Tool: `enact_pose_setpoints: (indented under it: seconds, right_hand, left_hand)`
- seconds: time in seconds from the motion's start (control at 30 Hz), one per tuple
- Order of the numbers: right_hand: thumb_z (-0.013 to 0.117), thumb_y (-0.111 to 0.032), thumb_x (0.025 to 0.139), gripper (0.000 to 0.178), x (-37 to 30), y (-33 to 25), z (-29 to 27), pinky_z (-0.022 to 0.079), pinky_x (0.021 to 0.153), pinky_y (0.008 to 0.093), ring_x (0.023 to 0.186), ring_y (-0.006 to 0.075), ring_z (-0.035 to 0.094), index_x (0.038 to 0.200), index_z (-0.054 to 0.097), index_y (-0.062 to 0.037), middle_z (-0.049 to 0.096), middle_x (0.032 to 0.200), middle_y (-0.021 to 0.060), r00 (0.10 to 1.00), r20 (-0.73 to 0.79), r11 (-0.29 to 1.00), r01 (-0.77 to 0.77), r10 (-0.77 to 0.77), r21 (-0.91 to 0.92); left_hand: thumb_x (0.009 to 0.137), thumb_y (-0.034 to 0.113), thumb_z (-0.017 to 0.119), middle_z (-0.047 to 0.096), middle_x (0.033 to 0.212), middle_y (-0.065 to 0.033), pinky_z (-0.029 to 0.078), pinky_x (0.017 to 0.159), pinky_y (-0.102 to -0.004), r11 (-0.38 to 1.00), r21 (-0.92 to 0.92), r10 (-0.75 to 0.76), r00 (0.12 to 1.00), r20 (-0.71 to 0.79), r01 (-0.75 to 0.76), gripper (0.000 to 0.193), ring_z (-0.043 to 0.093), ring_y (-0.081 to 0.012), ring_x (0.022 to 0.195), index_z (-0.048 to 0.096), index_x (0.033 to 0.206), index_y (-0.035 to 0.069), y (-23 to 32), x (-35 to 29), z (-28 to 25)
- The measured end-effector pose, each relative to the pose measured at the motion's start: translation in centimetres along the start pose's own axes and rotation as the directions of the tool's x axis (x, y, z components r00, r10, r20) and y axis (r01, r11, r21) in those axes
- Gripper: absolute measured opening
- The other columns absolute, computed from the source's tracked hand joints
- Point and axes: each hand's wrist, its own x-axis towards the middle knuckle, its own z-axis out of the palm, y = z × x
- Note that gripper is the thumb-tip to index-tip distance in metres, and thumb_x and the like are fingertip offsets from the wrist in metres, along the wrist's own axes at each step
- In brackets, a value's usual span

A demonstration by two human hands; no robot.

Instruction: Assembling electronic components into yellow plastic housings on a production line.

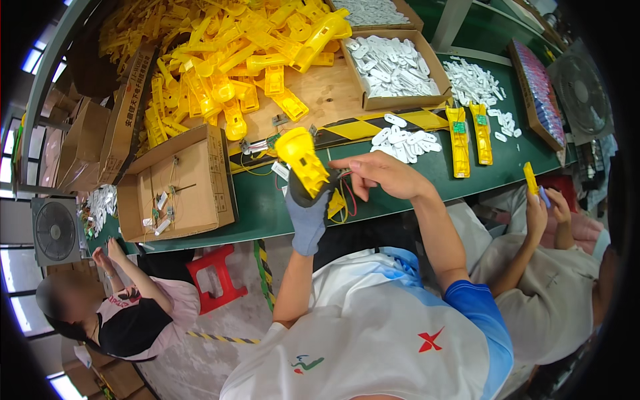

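My left hand, in a grey-blue glove with dark fingers, grips a yellow plastic housing. The housing is tilted, its ribbed hollow side showing. My bare right hand is just right of it, index finger stretched toward the housing and the other fingers loosely bent apart. Nothing shows in that hand; whether the fingertip touches the housing I cannot tell. Red and yellow wires hang between my hands. Behind the housing, small electronic parts with wires lie at the table's striped tape, and a white piece is beside the glove.
A heap of yellow housings covers the wooden board. White plastic pieces fill a cardboard box and lie loose. Two housings with green boards lie right. An open carton holds wired parts. Co-workers sit either side.
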Motion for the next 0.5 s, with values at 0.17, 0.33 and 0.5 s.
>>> enact_pose_setpoints:
  seconds: [0.17, 0.33, 0.5]
  right_hand:
    - [0.029, -0.047, 0.104, 0.063, 1.7, 1.3, 0.9, 0.031, 0.052, 0.0221, 0.057, 0.0072, 0.043, 0.144, 0.038, 0.0011, 0.052, 0.059, 0.0009, 0.996, -0.014, 0.919, 0.090, -0.092, 0.384]
    - [0.027, -0.047, 0.104, 0.063, 1.8, 2.0, 1.4, 0.035, 0.053, 0.0183, 0.054, 0.0072, 0.044, 0.147, 0.032, -0.0005, 0.058, 0.068, 0.0045, 0.999, -0.043, 0.898, 0.044, -0.028, 0.437]
    - [0.033, -0.042, 0.104, 0.060, 0.8, 2.8, 0.6, 0.041, 0.054, 0.0188, 0.059, 0.0079, 0.052, 0.147, 0.031, -0.0001, 0.061, 0.071, 0.0058, 0.999, -0.036, 0.916, 0.027, -0.013, 0.401]
  left_hand:
    - [0.075, -0.001, 0.073, 0.063, 0.101, -0.0083, 0.053, 0.074, -0.0284, 0.972, -0.180, -0.167, 0.984, -0.066, 0.153, 0.051, 0.063, -0.0157, 0.085, 0.052, 0.121, 0.000, 1.4, -0.1, 0.7]
    - [0.076, 0.001, 0.074, 0.065, 0.095, -0.0059, 0.052, 0.070, -0.0273, 0.973, -0.066, -0.215, 0.971, 0.101, 0.222, 0.039, 0.063, -0.0141, 0.079, 0.057, 0.111, 0.000, 0.7, 0.2, 0.0]
    - [0.077, 0.001, 0.073, 0.066, 0.095, -0.0070, 0.053, 0.071, -0.0282, 0.910, -0.063, -0.382, 0.890, 0.250, 0.409, 0.037, 0.065, -0.0151, 0.081, 0.059, 0.110, 0.000, 0.3, 1.4, -0.7]
